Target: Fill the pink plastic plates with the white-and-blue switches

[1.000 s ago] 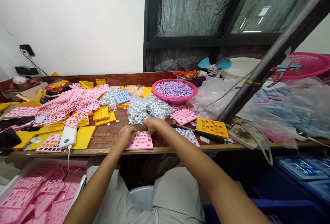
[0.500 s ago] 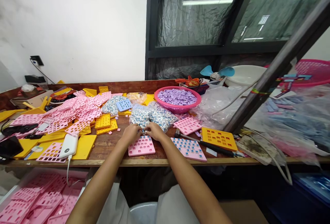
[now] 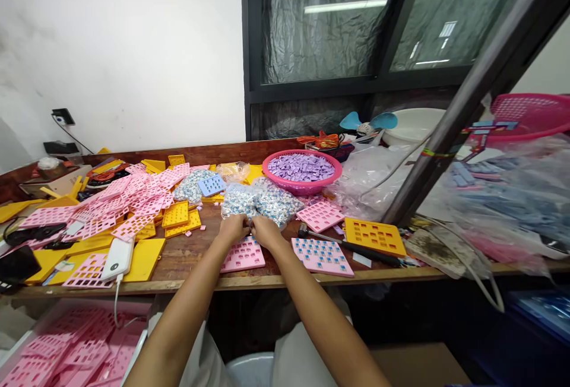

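My left hand [image 3: 234, 229] and my right hand [image 3: 266, 231] meet over the far edge of a pink board with rows of square holes [image 3: 244, 254]. Both have their fingers drawn together, almost touching each other; anything between the fingertips is too small or hidden to name. Just beyond them lie clear bags of small blue-and-white pieces [image 3: 276, 200]. To the right of my right hand, another pink board [image 3: 323, 256] carries rows of little blue pieces. A hammer [image 3: 354, 247] lies behind that board.
A pink basket [image 3: 303, 188] of purple pieces stands behind the bags. Pink and yellow perforated boards [image 3: 127, 197] pile up at left, near a white power bank [image 3: 117, 258]. A slanted metal post [image 3: 445, 132] rises at right, beside plastic bags [image 3: 512, 197]. The table's front edge [image 3: 187, 285] runs close by.
The view has shifted slightly. Both hands stay close together at the pink board's far edge, fingers still drawn in, with only a small change of pose.
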